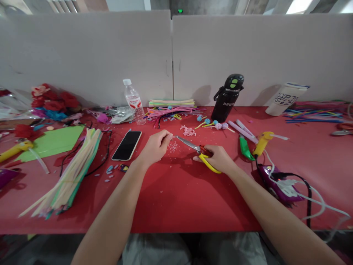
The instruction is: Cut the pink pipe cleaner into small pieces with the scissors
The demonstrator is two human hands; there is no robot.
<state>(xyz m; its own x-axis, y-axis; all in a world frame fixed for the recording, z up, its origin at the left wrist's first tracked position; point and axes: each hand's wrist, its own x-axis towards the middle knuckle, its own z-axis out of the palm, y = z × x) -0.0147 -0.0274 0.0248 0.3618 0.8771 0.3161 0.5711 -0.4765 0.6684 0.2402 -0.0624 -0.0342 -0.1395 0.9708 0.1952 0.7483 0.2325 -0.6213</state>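
My right hand (216, 158) is closed around the red and yellow handles of a pair of scissors (190, 144), whose blades point left. The blade tips are close to the fingertips of my left hand (157, 145). That hand is closed in a pinch on a small pink piece (174, 137), which barely shows between finger and blades. Tiny pale clippings (173, 148) are scattered on the red tabletop below. Just behind the scissors lies a little heap of short pink pieces (188, 131).
A smartphone (127, 145) and a bundle of pipe cleaners (74, 173) lie left. Behind stand a plastic bottle (134, 103) and a black flask (226, 99). To the right are a yellow glue gun (263, 143), a purple power strip (278, 184) with cables, and a white cup (285, 99).
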